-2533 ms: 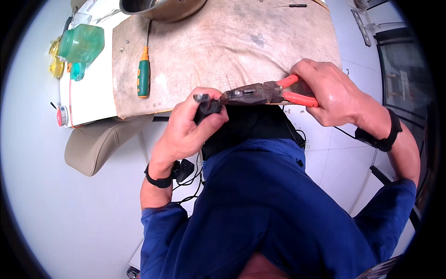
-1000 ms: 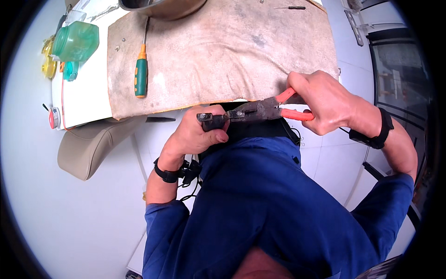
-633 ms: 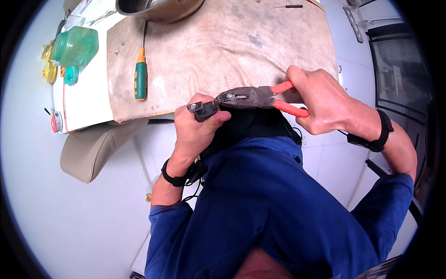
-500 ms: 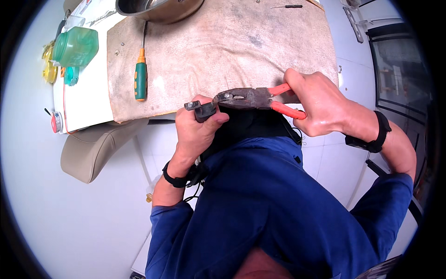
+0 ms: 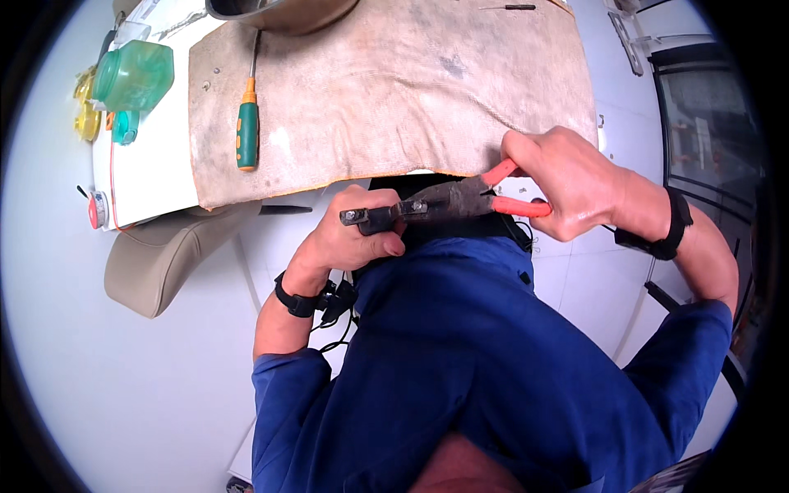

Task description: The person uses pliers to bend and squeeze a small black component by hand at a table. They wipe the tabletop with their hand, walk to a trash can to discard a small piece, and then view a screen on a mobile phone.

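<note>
My left hand (image 5: pixel 339 234) is closed around a small black part (image 5: pixel 376 220) with a metal piece at its left end. In my right hand (image 5: pixel 579 185) are worn, dark-jawed pliers (image 5: pixel 460 200), gripped by their red handles. The jaws point left and meet the black part right beside my left fingers; exactly what they bite on is hard to make out. Both hands are just off the near edge of the cloth-covered table, above my lap.
A beige cloth (image 5: pixel 370 99) covers much of the table. On it lie a green-and-orange screwdriver (image 5: pixel 247 135), a metal pan (image 5: pixel 300 18), small screws (image 5: pixel 206 85) and a thin dark tool (image 5: pixel 519 7). Leftward are a green jar (image 5: pixel 136 78) and a beige padded seat part (image 5: pixel 152 275).
The black part has turned in my left hand, which has shifted slightly. The pliers have tilted and lowered a little, their jaws now overlapping the part. Both hands keep their holds.
</note>
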Motion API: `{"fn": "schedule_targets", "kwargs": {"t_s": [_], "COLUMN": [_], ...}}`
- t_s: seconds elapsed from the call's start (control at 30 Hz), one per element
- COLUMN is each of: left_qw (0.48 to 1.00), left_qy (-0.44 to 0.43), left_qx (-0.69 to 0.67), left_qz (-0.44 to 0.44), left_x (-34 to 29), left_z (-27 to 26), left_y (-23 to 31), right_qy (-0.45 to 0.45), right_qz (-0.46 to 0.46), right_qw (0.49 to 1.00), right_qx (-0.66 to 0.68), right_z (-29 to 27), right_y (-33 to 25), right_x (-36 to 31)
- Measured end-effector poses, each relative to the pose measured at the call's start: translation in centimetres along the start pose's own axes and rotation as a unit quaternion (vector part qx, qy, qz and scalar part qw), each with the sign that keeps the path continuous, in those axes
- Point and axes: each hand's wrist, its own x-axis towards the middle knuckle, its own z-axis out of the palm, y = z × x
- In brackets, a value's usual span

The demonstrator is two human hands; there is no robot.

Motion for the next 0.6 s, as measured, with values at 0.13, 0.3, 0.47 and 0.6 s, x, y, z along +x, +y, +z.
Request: {"fn": "schedule_targets", "kwargs": {"t_s": [0.13,0.3,0.47,0.6], "left_qw": [0.999,0.993,0.962,0.926], "left_qy": [0.027,0.101,0.075,0.092], "left_qx": [-0.044,-0.062,-0.246,-0.356], "left_qz": [0.015,-0.024,-0.087,-0.082], "left_x": [0.1,0.2,-0.3,0.3], "left_z": [0.6,1.4,1.0,2.1], "left_y": [-0.1,-0.1,1.0,2.9], "right_qy": [-0.005,0.017,0.022,-0.018], "right_qz": [0.000,0.030,0.063,0.102], "right_qw": [1.000,0.998,0.997,0.994], "right_qx": [0.016,0.046,0.031,0.031], "right_z": [0.4,1.0,-0.6,-1.9], "right_y": [0.3,0.0,-1.6,-2.1], "right_x": [0.4,0.1,0.5,1.1]}}
